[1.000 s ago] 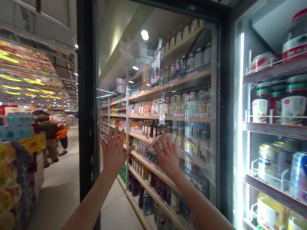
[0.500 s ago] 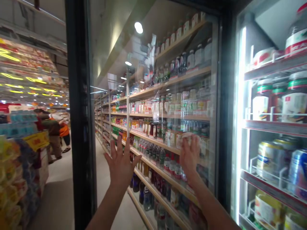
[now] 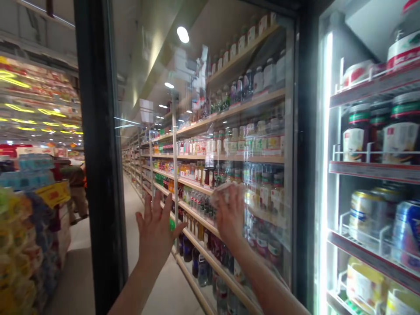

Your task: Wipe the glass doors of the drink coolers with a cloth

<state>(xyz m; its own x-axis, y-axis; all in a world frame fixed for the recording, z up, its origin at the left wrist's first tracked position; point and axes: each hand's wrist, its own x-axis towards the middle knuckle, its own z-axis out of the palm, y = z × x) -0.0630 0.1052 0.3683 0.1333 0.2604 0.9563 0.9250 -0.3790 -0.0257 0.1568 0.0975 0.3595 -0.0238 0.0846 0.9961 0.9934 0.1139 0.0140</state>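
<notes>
In front of me stands a glass door [image 3: 193, 57] with a black frame, swung out from a lit drinks cooler. My left hand [image 3: 156, 232] is raised with fingers spread, against or just before the lower left of the glass; nothing is in it. A pale crumpled cloth or tissue [image 3: 226, 191] is under the fingers of my right hand [image 3: 230, 214], which presses it to the glass. Part of the cloth is hidden behind the fingers, and the hand is slightly blurred. Shelves of bottles show in the glass around both hands.
On the right, cooler shelves [image 3: 374, 171] hold bottles, cans and jars behind wire rails. The door's black edge post [image 3: 98, 175] stands at left. Beyond it are stacked packaged goods [image 3: 22, 245], a yellow sign [image 3: 53, 194] and a person [image 3: 75, 188] in the aisle.
My right hand has slid left across the glass with the cloth, closer to my left hand. My left hand stays spread, slightly lower. The view has shifted a little.
</notes>
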